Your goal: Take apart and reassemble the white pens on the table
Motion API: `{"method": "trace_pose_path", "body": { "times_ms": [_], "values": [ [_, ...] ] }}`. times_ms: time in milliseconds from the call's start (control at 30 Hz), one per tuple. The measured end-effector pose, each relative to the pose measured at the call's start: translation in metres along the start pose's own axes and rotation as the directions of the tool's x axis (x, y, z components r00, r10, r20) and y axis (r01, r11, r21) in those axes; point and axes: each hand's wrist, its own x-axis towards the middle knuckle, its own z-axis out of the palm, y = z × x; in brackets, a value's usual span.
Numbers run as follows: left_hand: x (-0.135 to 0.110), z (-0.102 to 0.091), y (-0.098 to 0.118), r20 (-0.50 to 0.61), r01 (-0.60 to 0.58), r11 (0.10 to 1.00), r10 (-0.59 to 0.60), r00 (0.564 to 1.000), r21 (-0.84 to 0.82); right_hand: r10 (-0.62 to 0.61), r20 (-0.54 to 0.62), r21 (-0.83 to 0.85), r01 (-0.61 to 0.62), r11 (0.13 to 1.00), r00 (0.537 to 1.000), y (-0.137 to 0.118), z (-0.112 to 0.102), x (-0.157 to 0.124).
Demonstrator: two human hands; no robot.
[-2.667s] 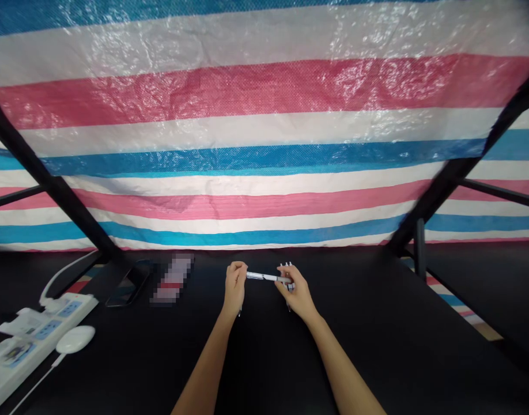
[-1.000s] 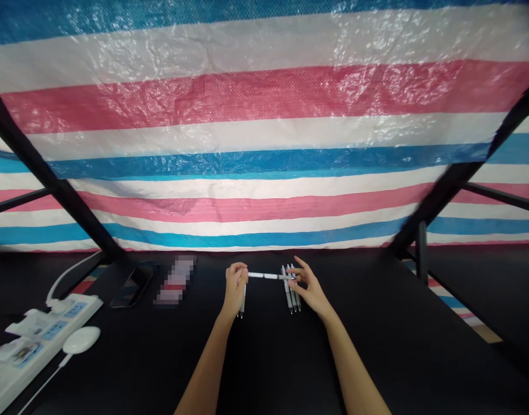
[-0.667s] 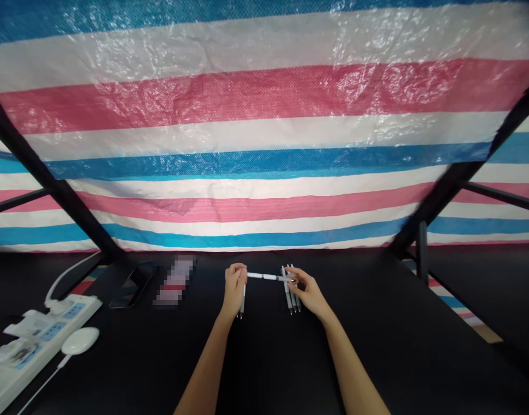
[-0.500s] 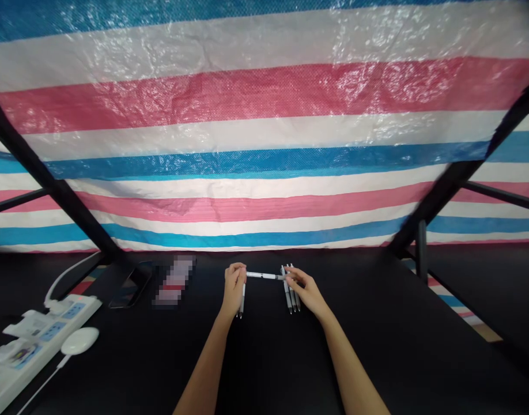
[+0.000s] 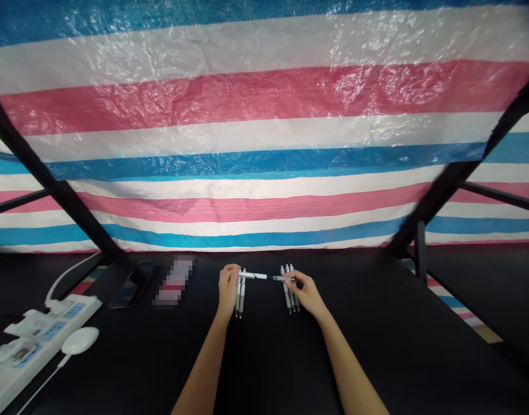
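Note:
Over a black table (image 5: pixel 268 357), my left hand (image 5: pixel 228 288) is closed on one end of a white pen (image 5: pixel 252 276) held level. My right hand (image 5: pixel 302 290) pinches the other end, where a short piece (image 5: pixel 282 278) sits slightly apart from the barrel. Two white pens (image 5: pixel 240 300) lie on the table just right of my left hand. Three more white pens (image 5: pixel 288 291) lie side by side under my right fingers.
A dark phone (image 5: pixel 128 286) and a blurred card (image 5: pixel 175 279) lie at the back left. A white power strip (image 5: pixel 29 340) and a white round device (image 5: pixel 77 340) sit at the left edge. A striped tarp (image 5: pixel 264 132) and black frame bars (image 5: pixel 441 190) stand behind.
The pen's two ends have drawn apart, leaving a small gap near my right fingers. My left hand shifted a little left, and the two pens beside it show more.

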Motion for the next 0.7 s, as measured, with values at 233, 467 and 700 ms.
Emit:
{"method": "trace_pose_path", "body": {
  "times_ms": [233,467,700],
  "values": [
    [0.004,-0.0011,-0.0051,-0.074,0.141,0.965,-0.16,0.984,-0.22,0.021,-0.069,0.009,-0.021,1.0,0.997,0.0074,-0.0055,0.0017],
    [0.0062,-0.0017,-0.0031,-0.113,0.242,0.921,-0.287,0.951,-0.304,0.062,-0.102,0.07,-0.055,0.996,0.993,0.0096,-0.0087,0.0041],
    [0.0049,-0.0021,0.0002,-0.108,0.228,0.932,-0.267,0.958,-0.28,0.067,-0.102,0.081,-0.059,0.995,0.992,0.0097,-0.0083,0.0034]
  ]
}}
